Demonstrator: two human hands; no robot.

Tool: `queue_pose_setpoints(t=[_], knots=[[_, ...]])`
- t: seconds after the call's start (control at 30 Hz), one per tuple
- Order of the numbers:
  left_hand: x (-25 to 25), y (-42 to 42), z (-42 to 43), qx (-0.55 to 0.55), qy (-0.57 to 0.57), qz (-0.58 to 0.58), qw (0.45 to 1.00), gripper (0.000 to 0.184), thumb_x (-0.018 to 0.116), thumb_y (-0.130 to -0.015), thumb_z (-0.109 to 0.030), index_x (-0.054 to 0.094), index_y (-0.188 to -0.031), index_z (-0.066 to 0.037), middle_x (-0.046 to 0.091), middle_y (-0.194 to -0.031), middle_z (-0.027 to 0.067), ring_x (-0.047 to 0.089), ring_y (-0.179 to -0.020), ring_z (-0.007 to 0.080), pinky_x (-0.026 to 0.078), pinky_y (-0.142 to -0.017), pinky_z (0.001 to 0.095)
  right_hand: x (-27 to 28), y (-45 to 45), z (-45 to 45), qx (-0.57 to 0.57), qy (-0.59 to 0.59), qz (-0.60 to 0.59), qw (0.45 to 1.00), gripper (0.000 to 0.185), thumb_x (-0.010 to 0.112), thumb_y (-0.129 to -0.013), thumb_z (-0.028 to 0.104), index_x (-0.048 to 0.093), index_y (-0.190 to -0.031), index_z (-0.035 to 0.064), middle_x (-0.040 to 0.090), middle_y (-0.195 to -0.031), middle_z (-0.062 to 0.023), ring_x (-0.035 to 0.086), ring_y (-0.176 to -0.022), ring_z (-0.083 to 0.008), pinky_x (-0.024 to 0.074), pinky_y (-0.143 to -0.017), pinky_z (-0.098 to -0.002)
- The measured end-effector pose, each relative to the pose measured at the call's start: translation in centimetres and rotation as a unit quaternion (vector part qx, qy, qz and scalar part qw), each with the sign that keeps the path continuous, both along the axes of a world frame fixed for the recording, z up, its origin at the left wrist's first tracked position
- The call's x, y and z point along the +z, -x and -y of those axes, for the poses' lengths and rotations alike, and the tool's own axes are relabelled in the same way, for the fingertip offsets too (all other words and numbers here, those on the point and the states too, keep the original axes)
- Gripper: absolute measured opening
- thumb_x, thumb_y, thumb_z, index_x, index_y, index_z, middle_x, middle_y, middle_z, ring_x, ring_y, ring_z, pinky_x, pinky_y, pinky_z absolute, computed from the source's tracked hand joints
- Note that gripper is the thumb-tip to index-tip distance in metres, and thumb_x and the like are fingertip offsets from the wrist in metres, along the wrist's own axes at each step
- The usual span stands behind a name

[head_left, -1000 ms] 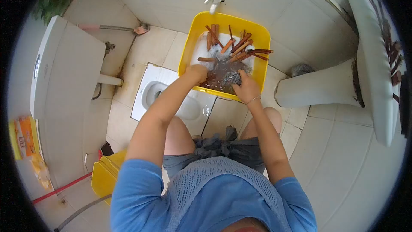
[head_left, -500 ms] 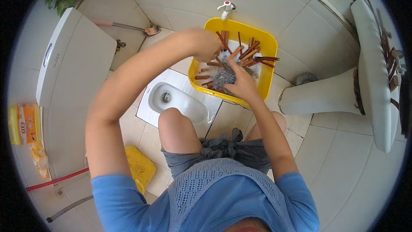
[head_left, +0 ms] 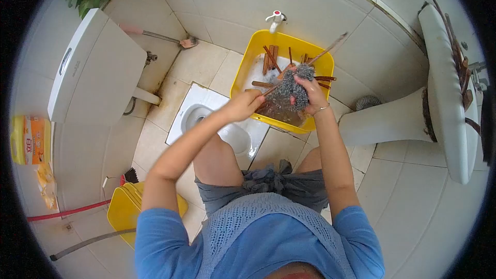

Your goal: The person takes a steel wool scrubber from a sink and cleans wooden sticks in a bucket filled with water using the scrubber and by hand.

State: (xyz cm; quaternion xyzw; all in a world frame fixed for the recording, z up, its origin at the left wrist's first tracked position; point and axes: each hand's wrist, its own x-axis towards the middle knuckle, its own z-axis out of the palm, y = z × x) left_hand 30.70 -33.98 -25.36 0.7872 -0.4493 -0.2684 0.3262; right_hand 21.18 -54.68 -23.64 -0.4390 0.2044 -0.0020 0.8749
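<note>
A stick [head_left: 328,50] has come up since the earlier frame, gripped by the left hand [head_left: 242,106] against a grey scrubber [head_left: 295,87] clasped in the right hand [head_left: 313,96], seemingly for scrubbing that next calls for lengthwise strokes, above the yellow tub [head_left: 298,43].

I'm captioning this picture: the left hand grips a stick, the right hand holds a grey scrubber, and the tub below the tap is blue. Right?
The tub below the tap is yellow, not blue, as the head view shows; the rest is right.
</note>
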Motion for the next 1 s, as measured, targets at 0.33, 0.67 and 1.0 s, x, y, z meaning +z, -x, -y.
queue_pose_setpoints(t=[0.33, 0.67, 1.0], knots=[[0.8, 4.1, -4.4, 0.259, 0.164, -0.536, 0.787, 0.023, 0.035, -0.093, -0.027, 0.046, -0.09, -0.008, 0.03, -0.056, -0.0042, 0.024, -0.045, 0.0066, 0.021, -0.04, 0.0208, -15.3, -2.9, 1.1, 0.537, 0.675, -0.164, 0.479, 0.055, 0.06, -0.068, 0.016, 0.043, -0.12, 0.0069, 0.046, -0.119, -0.0242, 0.047, -0.109, -0.0369, 0.0398, -0.09, -0.0413], [-2.0, 6.1, -2.1, 0.262, 0.156, -0.417, 0.856, 0.022, 0.04, -0.092, -0.027, 0.046, -0.085, -0.007, 0.035, -0.056, -0.0031, 0.031, -0.046, 0.0077, 0.024, -0.038, 0.0235, -17.7, -4.7, 1.1, 0.507, 0.606, -0.087, 0.607, 0.054, 0.062, -0.069, 0.025, 0.049, -0.116, 0.0014, 0.054, -0.114, -0.0168, 0.055, -0.096, -0.0322, 0.0424, -0.085, -0.0402], [-3.4, 7.4, 4.3, 0.19, 0.019, 0.06, 0.98, 0.019, 0.043, -0.088, -0.018, 0.044, -0.084, 0.0, 0.053, -0.063, 0.028, 0.055, -0.063, 0.0429, 0.039, -0.052, 0.05, -7.9, 0.3, -5.6, -0.184, 0.2, -0.045, 0.961, 0.035, 0.061, -0.075, 0.012, 0.051, -0.105, -0.0032, 0.058, -0.097, -0.0088, 0.057, -0.082, -0.0187, 0.0463, -0.072, -0.0297]])
